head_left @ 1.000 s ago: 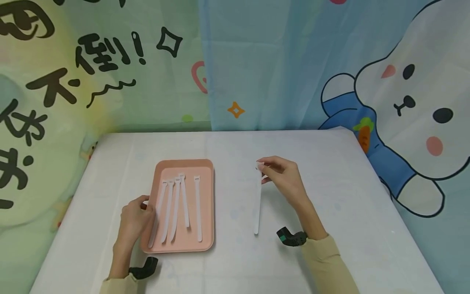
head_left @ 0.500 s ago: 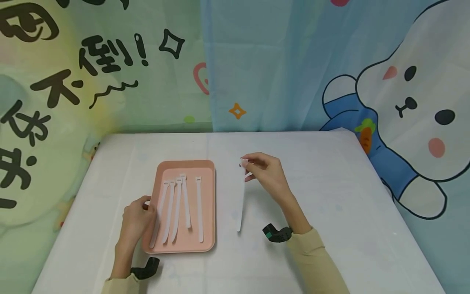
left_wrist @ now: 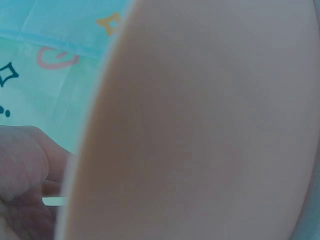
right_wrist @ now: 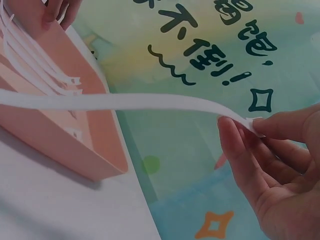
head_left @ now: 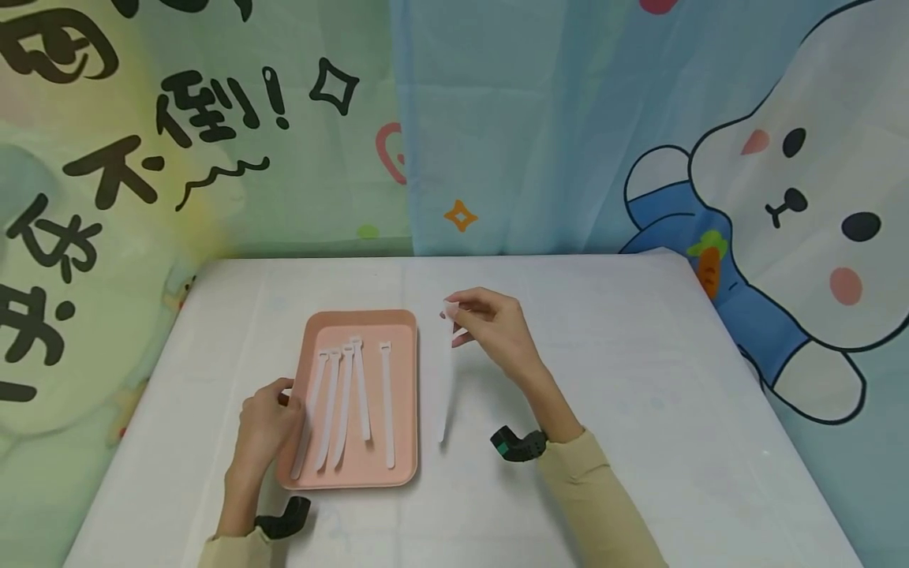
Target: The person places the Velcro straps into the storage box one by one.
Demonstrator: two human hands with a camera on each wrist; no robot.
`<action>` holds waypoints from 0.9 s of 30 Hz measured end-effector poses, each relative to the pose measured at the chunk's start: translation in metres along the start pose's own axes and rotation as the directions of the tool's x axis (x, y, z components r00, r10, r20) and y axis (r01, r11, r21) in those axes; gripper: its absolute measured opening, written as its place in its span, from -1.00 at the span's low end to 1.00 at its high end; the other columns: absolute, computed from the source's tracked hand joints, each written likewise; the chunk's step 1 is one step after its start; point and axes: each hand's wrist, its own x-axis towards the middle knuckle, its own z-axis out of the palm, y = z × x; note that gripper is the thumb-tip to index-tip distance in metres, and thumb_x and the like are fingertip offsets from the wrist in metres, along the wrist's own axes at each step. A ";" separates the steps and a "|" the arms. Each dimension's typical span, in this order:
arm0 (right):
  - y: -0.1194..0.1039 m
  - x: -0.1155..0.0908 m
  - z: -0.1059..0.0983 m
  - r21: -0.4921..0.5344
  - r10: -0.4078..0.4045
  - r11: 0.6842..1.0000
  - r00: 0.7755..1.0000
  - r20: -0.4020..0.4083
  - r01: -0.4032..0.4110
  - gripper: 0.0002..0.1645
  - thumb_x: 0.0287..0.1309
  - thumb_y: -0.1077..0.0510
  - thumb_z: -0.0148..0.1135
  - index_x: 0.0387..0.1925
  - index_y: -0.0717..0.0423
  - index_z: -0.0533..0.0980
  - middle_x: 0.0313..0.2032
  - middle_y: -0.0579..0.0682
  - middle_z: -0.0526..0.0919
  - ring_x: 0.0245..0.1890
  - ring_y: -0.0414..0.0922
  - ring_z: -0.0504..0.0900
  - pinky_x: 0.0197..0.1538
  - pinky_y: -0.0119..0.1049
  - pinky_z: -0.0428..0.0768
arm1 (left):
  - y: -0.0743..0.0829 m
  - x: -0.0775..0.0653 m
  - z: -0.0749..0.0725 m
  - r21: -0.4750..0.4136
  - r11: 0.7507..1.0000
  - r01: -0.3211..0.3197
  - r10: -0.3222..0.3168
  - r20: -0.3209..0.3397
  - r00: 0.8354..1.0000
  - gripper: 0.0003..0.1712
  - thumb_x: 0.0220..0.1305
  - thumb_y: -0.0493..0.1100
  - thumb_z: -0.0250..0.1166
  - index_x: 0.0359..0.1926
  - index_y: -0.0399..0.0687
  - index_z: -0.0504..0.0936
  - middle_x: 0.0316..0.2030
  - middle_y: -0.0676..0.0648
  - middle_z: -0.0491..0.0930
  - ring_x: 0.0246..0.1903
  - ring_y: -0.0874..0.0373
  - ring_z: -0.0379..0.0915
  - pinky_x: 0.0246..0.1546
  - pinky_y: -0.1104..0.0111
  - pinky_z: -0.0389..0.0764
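Observation:
Between thumb and fingers my right hand (head_left: 493, 325) pinches the slotted head end of a white strap-like cable tie (head_left: 447, 379). Its long tail hangs down just right of the pink tray (head_left: 402, 394); in the right wrist view the cable tie (right_wrist: 125, 101) bends gently and crosses in front of the tray. At the tray's left side, my left hand (head_left: 264, 426) grips the rim. Several more white cable ties (head_left: 344, 406) lie lengthwise inside, heads toward the far end. In the left wrist view the blurred tray (left_wrist: 190, 120) hides most of the left hand (left_wrist: 25, 170).
A white-covered table (head_left: 639, 394) extends around the tray. Behind it hangs a printed cloth backdrop (head_left: 497, 118) with lettering and a cartoon rabbit. Black wrist cameras (head_left: 518, 444) are worn on both wrists.
My right hand has moved left toward the tray, carrying the cable tie with it. My left hand stays at the tray's edge.

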 end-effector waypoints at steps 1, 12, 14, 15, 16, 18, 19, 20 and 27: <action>-0.001 0.001 0.001 0.001 -0.003 1.000 1.000 0.003 0.003 -0.68 0.37 0.13 0.31 0.05 0.23 0.64 -0.10 0.33 0.71 -0.29 0.17 0.73 -0.23 -0.18 0.75 | 0.000 0.000 0.000 -0.001 1.000 -0.001 0.001 0.001 1.000 -0.56 0.32 -0.31 0.09 0.16 -0.43 0.59 -0.39 -0.30 0.69 -0.54 0.03 0.58 -0.58 0.29 0.50; -0.008 0.006 0.020 0.022 0.014 1.000 0.999 0.032 -0.015 -0.72 0.36 0.21 0.29 0.03 0.25 0.63 -0.14 0.31 0.72 -0.27 0.24 0.71 -0.25 -0.16 0.75 | -0.001 0.000 0.000 0.005 1.000 -0.010 0.010 -0.001 1.000 -0.57 0.31 -0.32 0.11 0.15 -0.45 0.59 -0.36 -0.34 0.69 -0.53 0.02 0.58 -0.57 0.26 0.52; -0.007 0.008 0.024 0.016 0.016 1.000 0.999 0.041 -0.017 -0.72 0.36 0.21 0.29 0.03 0.25 0.63 -0.16 0.28 0.72 -0.31 0.17 0.72 -0.25 -0.16 0.75 | -0.001 0.002 0.000 0.006 1.000 -0.010 0.010 0.000 1.000 -0.57 0.32 -0.32 0.10 0.15 -0.45 0.58 -0.34 -0.35 0.69 -0.51 0.00 0.60 -0.56 0.24 0.55; -0.006 0.010 0.027 0.011 0.018 1.000 0.999 0.045 -0.018 -0.73 0.36 0.21 0.29 0.03 0.24 0.64 -0.18 0.25 0.72 -0.33 0.13 0.72 -0.25 -0.15 0.75 | -0.001 0.002 0.001 0.004 1.000 -0.008 0.008 0.001 1.000 -0.57 0.32 -0.32 0.10 0.15 -0.45 0.58 -0.33 -0.36 0.69 -0.51 0.00 0.60 -0.55 0.24 0.56; -0.005 0.011 0.029 0.008 0.019 1.000 0.999 0.050 -0.020 -0.73 0.36 0.21 0.29 0.03 0.24 0.64 -0.21 0.22 0.72 -0.35 0.09 0.72 -0.25 -0.15 0.75 | -0.001 0.002 0.001 0.004 1.000 -0.008 0.008 0.002 1.000 -0.57 0.32 -0.32 0.10 0.15 -0.45 0.58 -0.33 -0.36 0.69 -0.50 -0.01 0.61 -0.55 0.23 0.56; -0.002 0.014 0.034 -0.002 0.019 1.000 0.998 0.065 -0.019 -0.74 0.36 0.21 0.29 0.02 0.21 0.64 -0.24 0.18 0.70 -0.39 0.02 0.72 -0.25 -0.12 0.75 | -0.002 0.003 0.001 0.005 1.000 -0.004 0.004 0.002 1.000 -0.57 0.32 -0.32 0.09 0.15 -0.44 0.58 -0.33 -0.35 0.69 -0.50 0.00 0.61 -0.55 0.24 0.56; -0.001 0.015 0.036 -0.007 0.019 1.000 0.997 0.072 -0.018 -0.75 0.36 0.21 0.29 0.02 0.20 0.65 -0.25 0.16 0.70 -0.41 0.00 0.72 -0.23 -0.07 0.75 | -0.002 0.003 0.001 0.005 1.000 -0.004 0.004 0.004 1.000 -0.58 0.33 -0.32 0.10 0.15 -0.44 0.58 -0.34 -0.35 0.69 -0.50 0.00 0.60 -0.55 0.25 0.55; 0.000 0.017 0.038 -0.018 0.020 1.000 0.997 0.080 -0.019 -0.76 0.36 0.20 0.29 0.01 0.19 0.65 -0.26 0.15 0.70 -0.42 -0.02 0.72 -0.22 -0.04 0.75 | -0.002 0.003 0.001 0.006 1.000 -0.003 0.003 0.004 1.000 -0.57 0.33 -0.32 0.09 0.15 -0.44 0.58 -0.34 -0.34 0.69 -0.50 0.01 0.59 -0.55 0.26 0.54; 0.009 0.029 0.050 -0.066 0.025 0.998 0.992 0.126 -0.017 -0.75 0.38 0.19 0.29 0.01 0.21 0.64 -0.31 0.13 0.70 -0.48 -0.02 0.76 -0.21 -0.06 0.75 | -0.005 0.004 0.001 0.006 1.000 0.002 -0.002 0.001 1.000 -0.56 0.33 -0.31 0.08 0.16 -0.41 0.58 -0.35 -0.31 0.69 -0.51 0.03 0.57 -0.55 0.30 0.51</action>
